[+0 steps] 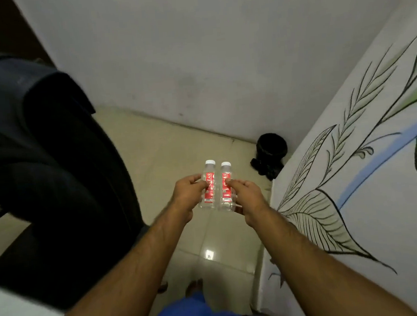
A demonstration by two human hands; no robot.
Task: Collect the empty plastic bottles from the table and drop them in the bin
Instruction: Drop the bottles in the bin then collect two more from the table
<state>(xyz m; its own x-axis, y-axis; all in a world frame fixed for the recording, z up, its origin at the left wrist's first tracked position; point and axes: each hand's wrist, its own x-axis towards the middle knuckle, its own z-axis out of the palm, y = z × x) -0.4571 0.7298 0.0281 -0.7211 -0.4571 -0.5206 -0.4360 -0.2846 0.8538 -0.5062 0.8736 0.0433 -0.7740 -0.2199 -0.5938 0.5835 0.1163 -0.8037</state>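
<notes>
Two small clear plastic bottles with red labels and white caps are held side by side above the floor. My left hand point(186, 195) grips the left bottle point(208, 183). My right hand point(247, 194) grips the right bottle point(225, 185). Both bottles point caps away from me and almost touch. A small black bin point(271, 149) lined with a black bag stands on the floor in the far corner, ahead and to the right of the bottles, against the wall beside the bed.
A dark office chair point(52, 171) fills the left side. A bed with a white leaf-patterned sheet point(354, 170) runs along the right. Beige floor tiles point(171, 148) form a narrow lane between them up to the grey wall. My feet show below.
</notes>
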